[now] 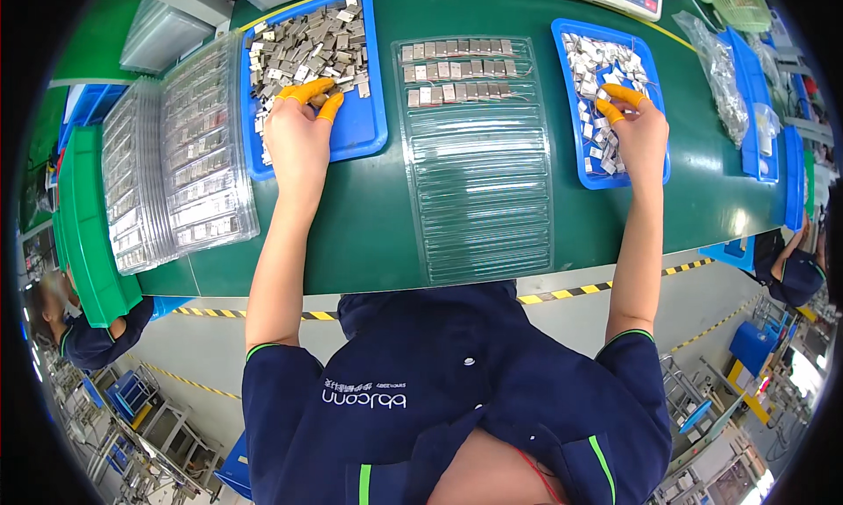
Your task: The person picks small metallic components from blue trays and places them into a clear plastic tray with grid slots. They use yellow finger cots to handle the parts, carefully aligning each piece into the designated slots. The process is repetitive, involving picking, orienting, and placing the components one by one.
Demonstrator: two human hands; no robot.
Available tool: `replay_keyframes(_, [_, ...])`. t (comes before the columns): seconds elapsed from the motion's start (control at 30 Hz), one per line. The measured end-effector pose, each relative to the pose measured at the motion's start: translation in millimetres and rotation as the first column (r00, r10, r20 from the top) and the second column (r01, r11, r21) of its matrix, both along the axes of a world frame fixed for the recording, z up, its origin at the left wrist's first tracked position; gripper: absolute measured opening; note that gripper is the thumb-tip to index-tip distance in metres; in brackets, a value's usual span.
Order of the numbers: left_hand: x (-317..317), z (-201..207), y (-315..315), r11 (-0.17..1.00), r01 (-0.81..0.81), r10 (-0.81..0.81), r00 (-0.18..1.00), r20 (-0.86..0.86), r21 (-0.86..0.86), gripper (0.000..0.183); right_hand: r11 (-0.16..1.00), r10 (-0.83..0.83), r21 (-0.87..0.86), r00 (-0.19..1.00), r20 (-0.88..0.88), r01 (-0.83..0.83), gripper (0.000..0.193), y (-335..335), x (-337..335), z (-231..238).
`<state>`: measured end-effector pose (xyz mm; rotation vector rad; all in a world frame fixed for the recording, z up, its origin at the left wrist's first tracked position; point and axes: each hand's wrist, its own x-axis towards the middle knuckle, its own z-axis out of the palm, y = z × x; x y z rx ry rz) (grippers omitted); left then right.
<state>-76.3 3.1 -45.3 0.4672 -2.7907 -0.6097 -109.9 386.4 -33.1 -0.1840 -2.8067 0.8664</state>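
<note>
green bench [360,228] | grey floor [580,325] | striped tape [571,292] | hands [297,140] [639,134] at blue trays [362,123] [606,182]

Wears a navy short-sleeved shirt [457,334] with bright green trim [364,485] on sleeves [281,391] and front, white printed lettering [364,399], pale buttons [468,362]. Thin red neck cord [542,479]. Yellow-orange finger cots [307,90] on left grip [297,140] and right grip [641,132].

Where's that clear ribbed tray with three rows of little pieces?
In the head view, the clear ribbed tray lies on the green table, between the left blue tray at the left hand and the right blue tray at the right hand.
</note>
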Motion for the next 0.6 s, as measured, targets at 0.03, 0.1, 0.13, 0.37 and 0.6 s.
replay_keyframes(0.03, [-1.5, 2.5, 0.2, 1.000, 0.004, -0.004, 1.000, -0.004, -0.019, 0.034, 0.997, 0.003, -0.078, 0.999, -0.047, -0.007, 0.023, 0.9, -0.2, 0.2])
replay_keyframes(0.1, [-2.7, 11.8, 5.0, 0.997, 0.066, -0.067, 0.997, -0.035, -0.028, 0.030, 0.972, -0.001, -0.232, 0.990, -0.142, -0.032, 0.022, 3.2, -0.3, 0.9])
replay_keyframes(0.13, [-2.4, 15.1, 7.3, 0.995, 0.098, -0.100, 0.994, -0.048, -0.034, 0.028, 0.951, -0.010, -0.307, 0.982, -0.187, -0.049, 0.022, 4.3, 0.9, 1.5])
replay_keyframes(0.37, [9.5, 27.2, 7.5, 0.708, 0.161, 0.053, 0.959, -0.279, 0.688, 0.017, 0.776, 0.006, -0.624, 0.990, -0.141, -0.094, 0.024, -17.7, 19.3, 21.6])
replay_keyframes(0.6, [40.5, 29.7, 63.7, 0.364, 0.185, -0.089, 0.982, -0.163, 0.913, 0.022, 0.652, 0.109, -0.724, 0.972, -0.207, -0.227, 0.030, -43.9, 35.7, 22.5])
